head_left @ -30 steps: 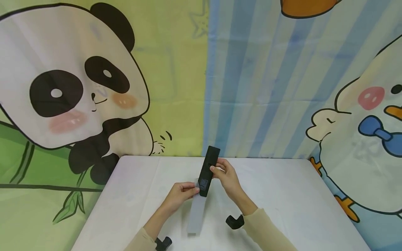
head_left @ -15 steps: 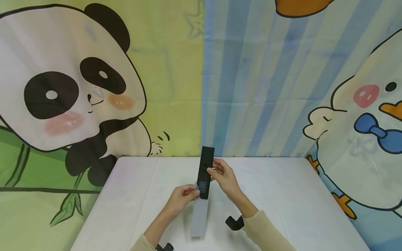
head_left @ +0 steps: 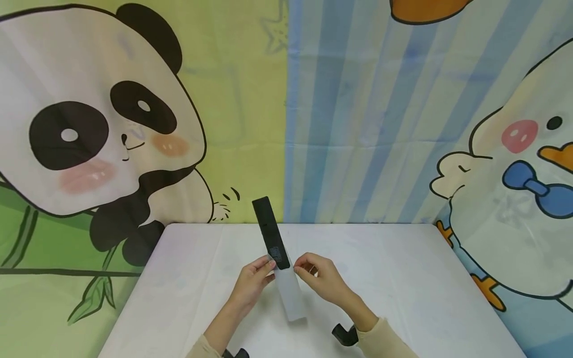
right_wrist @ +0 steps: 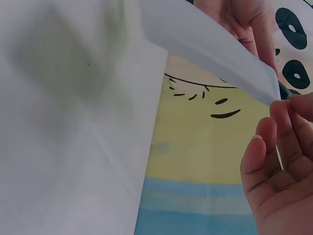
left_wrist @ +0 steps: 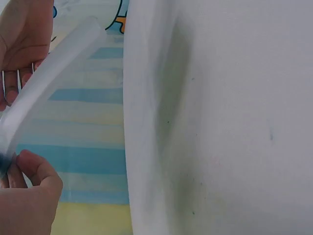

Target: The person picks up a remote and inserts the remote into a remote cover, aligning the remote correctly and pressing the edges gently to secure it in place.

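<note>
A flat black bar (head_left: 267, 223) with small pale print near its lower end leans up to the left. Its lower end sits at the mouth of a long translucent white sleeve (head_left: 290, 296); how far it reaches inside is unclear. My left hand (head_left: 252, 281) pinches bar and sleeve together at the mouth's left side. Across from it, my right hand (head_left: 324, 281) pinches the sleeve's right edge between thumb and forefinger. In the right wrist view the sleeve (right_wrist: 210, 46) slants down to those fingertips. The left wrist view has the sleeve (left_wrist: 54, 73) hanging above the table.
A white-covered table (head_left: 380, 263) lies beneath both hands. Behind it hangs a cloth backdrop with a panda (head_left: 112, 124) and a white bird (head_left: 515, 223). A black wrist mount (head_left: 344, 335) juts out beside the right cuff.
The bar's top has swung from leaning right to leaning left, and the sleeve's lower end has swung right. My right hand has moved from the bar down to the sleeve's edge.
</note>
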`<action>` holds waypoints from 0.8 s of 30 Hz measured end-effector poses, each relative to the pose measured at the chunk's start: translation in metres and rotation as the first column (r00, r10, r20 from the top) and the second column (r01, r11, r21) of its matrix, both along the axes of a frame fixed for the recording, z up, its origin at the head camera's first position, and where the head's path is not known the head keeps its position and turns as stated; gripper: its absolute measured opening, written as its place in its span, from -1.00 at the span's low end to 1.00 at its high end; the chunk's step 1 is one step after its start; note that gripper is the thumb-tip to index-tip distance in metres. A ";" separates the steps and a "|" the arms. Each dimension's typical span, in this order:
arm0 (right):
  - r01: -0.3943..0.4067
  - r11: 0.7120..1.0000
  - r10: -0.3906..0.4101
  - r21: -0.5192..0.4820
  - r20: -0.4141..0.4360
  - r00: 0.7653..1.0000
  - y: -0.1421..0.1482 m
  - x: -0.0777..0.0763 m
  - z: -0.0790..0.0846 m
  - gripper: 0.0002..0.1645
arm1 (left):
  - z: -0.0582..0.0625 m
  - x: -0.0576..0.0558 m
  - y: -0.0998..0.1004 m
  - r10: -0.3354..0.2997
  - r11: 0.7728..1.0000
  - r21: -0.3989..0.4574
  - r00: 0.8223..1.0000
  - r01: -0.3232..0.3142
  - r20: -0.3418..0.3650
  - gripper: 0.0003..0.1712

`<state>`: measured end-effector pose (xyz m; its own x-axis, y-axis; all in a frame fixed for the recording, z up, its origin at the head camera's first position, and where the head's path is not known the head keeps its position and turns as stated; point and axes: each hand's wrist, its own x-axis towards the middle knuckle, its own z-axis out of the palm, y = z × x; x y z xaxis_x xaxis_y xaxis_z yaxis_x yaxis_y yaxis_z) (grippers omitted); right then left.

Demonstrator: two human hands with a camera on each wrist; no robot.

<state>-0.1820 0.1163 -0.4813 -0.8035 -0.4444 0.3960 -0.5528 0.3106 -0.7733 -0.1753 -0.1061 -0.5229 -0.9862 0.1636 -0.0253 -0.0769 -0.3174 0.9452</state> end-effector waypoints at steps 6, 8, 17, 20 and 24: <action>-0.025 1.000 0.026 0.020 -0.067 0.997 -0.002 -0.001 -0.004 -0.96 | 0.000 0.000 0.001 -0.023 0.997 0.075 0.997 0.018 0.067 -0.64; -0.016 1.000 0.018 0.025 -0.071 0.997 -0.003 -0.001 -0.004 -0.96 | -0.001 0.000 0.002 -0.032 0.994 0.102 0.996 0.024 0.085 -0.68; -0.025 1.000 0.024 -0.019 -0.033 0.999 -0.005 -0.004 -0.009 -0.90 | 0.000 0.004 0.005 -0.150 0.978 0.157 0.987 0.140 0.053 -0.75; -0.041 0.999 0.041 -0.033 -0.017 0.999 -0.005 -0.004 -0.009 -0.91 | 0.001 0.006 0.005 -0.180 0.971 0.170 0.983 0.171 0.041 -0.72; -0.071 0.996 0.071 -0.046 -0.012 0.997 -0.005 -0.003 -0.009 -0.91 | 0.001 0.007 0.004 -0.207 0.964 0.177 0.978 0.200 0.023 -0.71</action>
